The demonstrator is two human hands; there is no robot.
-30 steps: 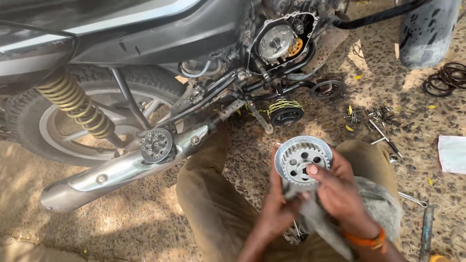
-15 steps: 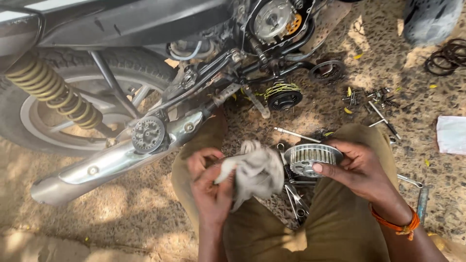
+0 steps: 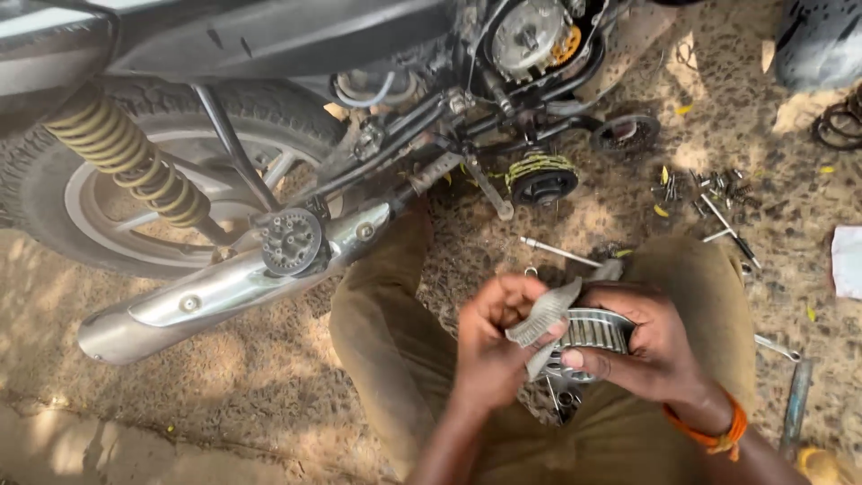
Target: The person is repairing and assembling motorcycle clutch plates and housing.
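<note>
My right hand [image 3: 651, 346] grips a round toothed metal clutch drum [image 3: 594, 330], held edge-on above my lap. My left hand [image 3: 498, 346] presses a grey rag [image 3: 544, 316] against the drum's toothed rim. An orange band [image 3: 714, 429] sits on my right wrist. Both hands are above my legs in brown trousers [image 3: 395, 350]. Small metal parts lie on the ground just below the drum, partly hidden by my hands.
A motorcycle stands ahead: rear wheel [image 3: 135, 193], yellow shock spring [image 3: 121, 153], chrome exhaust [image 3: 224, 283], open engine case [image 3: 530, 36]. A round disc [image 3: 290, 241] rests on the exhaust. Clutch parts [image 3: 541, 178], bolts and tools [image 3: 709, 193] lie scattered on gravel. A tool [image 3: 795, 404] lies at right.
The drum went from face-up to edge-on in my right hand. My left hand took the rag away, then brought it back against the drum's rim.
</note>
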